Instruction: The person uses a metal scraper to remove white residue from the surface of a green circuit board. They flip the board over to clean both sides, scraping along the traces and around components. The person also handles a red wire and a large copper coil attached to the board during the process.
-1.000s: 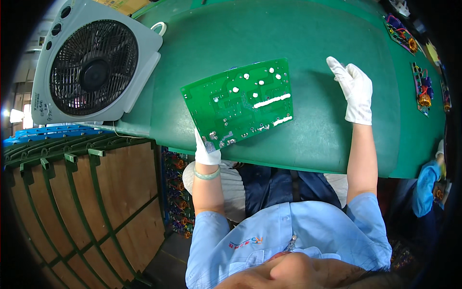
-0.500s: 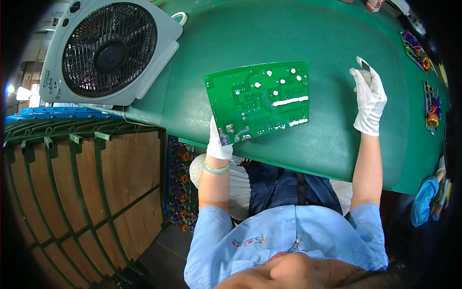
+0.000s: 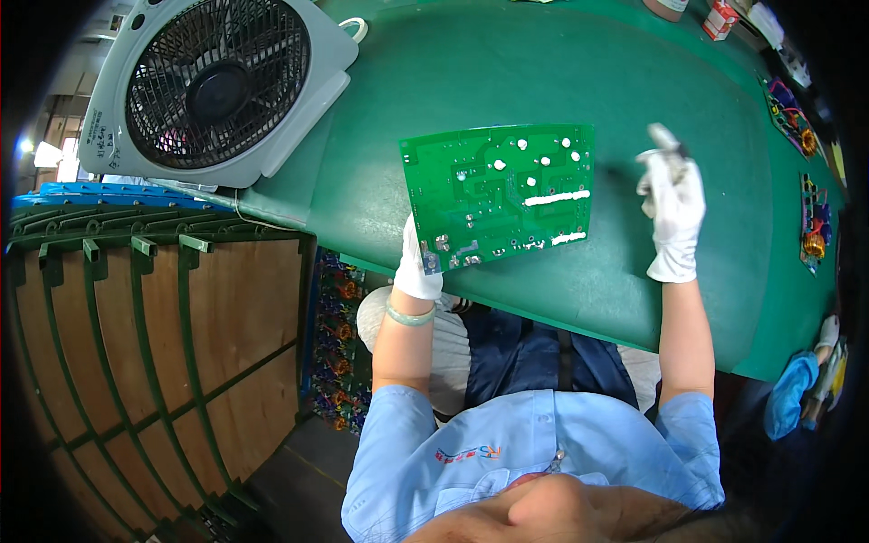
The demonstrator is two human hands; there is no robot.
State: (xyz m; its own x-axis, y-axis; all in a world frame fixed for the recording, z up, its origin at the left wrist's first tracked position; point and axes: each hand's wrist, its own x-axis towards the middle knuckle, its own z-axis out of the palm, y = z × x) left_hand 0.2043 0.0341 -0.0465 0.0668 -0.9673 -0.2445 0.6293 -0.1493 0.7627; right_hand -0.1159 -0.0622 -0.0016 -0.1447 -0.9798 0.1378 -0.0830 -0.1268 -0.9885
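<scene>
Head camera view. Nearest the viewer, a person in a light blue shirt (image 3: pixel 534 434) sits at the front edge of a green table (image 3: pixel 489 72). The white-gloved left hand (image 3: pixel 418 271), with a pale bracelet (image 3: pixel 410 316) at its wrist, grasps the lower left corner of a green circuit board (image 3: pixel 498 204), near the table's front edge. The board is tilted, its soldered face toward the person and marked with white dabs and two white strips. The white-gloved right hand (image 3: pixel 674 213) is poised to the right of the board and apart from it, fingers partly bent; blur at the fingertips leaves it impossible to tell whether they grasp anything. Green tabletop spans the gap between them and extends beyond the board's upper edge. Left of the legs, below table level, component-laden boards (image 3: pixel 339 353) form a column; their support cannot be made out. Farther left stands a green-framed rack (image 3: pixel 240 326) with brown panels. Two smaller assemblies (image 3: pixel 816 224) lie along the table's right side. At the far left stands a grey fan (image 3: pixel 217 90); at the far right, a red-and-white carton (image 3: pixel 720 20) and a pinkish tub (image 3: pixel 666 8), contents hidden.
</scene>
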